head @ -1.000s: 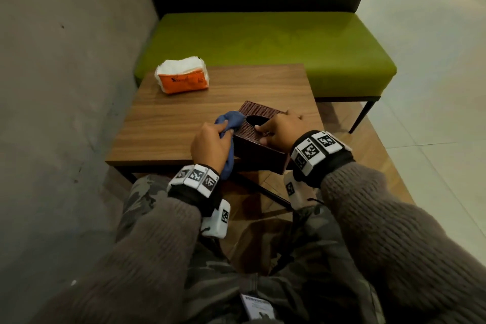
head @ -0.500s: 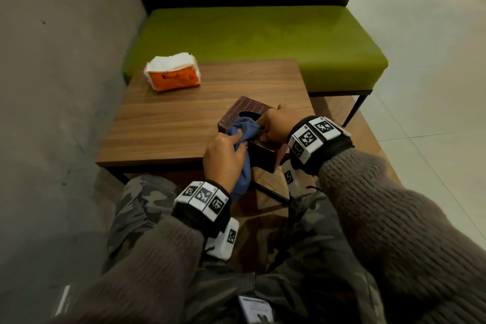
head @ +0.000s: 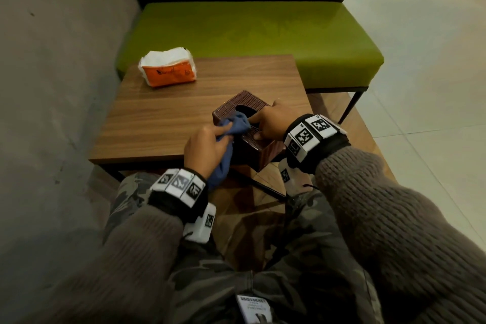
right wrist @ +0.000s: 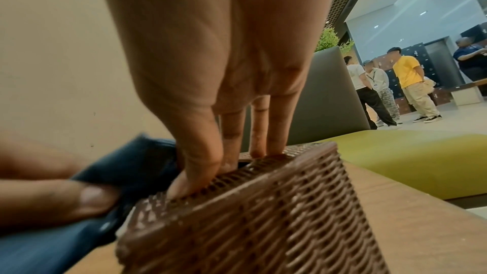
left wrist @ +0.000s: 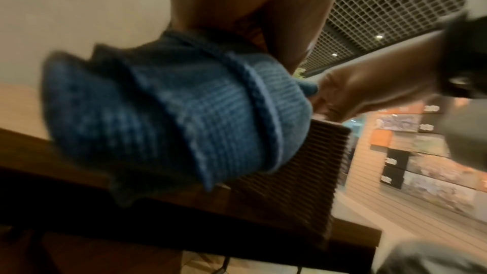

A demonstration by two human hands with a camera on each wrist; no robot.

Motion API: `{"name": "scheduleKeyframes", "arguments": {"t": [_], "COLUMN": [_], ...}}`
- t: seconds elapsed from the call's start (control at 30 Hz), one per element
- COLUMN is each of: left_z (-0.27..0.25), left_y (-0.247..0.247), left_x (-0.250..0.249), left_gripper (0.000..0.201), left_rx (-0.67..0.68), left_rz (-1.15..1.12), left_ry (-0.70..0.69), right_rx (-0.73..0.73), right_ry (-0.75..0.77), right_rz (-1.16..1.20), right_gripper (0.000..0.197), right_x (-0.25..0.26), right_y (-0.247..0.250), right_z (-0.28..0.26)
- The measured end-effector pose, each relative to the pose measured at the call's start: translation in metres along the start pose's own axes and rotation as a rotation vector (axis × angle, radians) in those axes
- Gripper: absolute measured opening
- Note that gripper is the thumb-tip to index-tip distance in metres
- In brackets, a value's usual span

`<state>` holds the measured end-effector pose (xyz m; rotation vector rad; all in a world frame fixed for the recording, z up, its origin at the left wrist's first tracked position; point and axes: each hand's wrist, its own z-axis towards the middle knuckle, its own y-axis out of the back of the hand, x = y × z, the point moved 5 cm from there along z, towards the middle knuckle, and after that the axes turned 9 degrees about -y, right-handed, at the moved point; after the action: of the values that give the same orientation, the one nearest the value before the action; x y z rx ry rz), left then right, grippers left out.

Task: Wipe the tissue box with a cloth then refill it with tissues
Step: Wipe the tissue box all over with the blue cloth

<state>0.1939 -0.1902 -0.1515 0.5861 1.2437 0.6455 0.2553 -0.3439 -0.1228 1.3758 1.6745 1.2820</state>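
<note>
A brown woven tissue box (head: 253,105) stands at the near edge of the wooden table (head: 163,118), one corner past the edge. My right hand (head: 271,123) holds it from above, thumb and fingertips (right wrist: 195,166) on the top by the oval opening. My left hand (head: 205,150) grips a bunched blue cloth (head: 236,123) and presses it on the box's top left edge. In the left wrist view the cloth (left wrist: 171,116) covers the ribbed box side (left wrist: 290,174). An orange and white tissue pack (head: 168,68) lies at the table's far left.
A green bench (head: 263,39) with a dark backrest stands right behind the table. A grey wall (head: 52,87) runs along the left. Tiled floor opens to the right, and several people (right wrist: 382,82) stand far off there.
The cloth has gone from the box's left side up onto its top by the opening. The right hand has stayed on the box.
</note>
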Motion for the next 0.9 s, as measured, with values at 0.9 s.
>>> {"name": "scheduleKeyframes", "arguments": {"t": [0.9], "left_z": [-0.034], "left_y": [-0.02], "left_x": [-0.024], "left_gripper": [0.028], "left_rx": [0.045], "left_rz": [-0.108], "left_ry": [-0.183], "right_rx": [-0.047], "right_ry": [-0.088], "right_rz": [0.2], "right_gripper": [0.039], "right_x": [-0.002], "right_y": [0.002], "right_z": [0.001]}}
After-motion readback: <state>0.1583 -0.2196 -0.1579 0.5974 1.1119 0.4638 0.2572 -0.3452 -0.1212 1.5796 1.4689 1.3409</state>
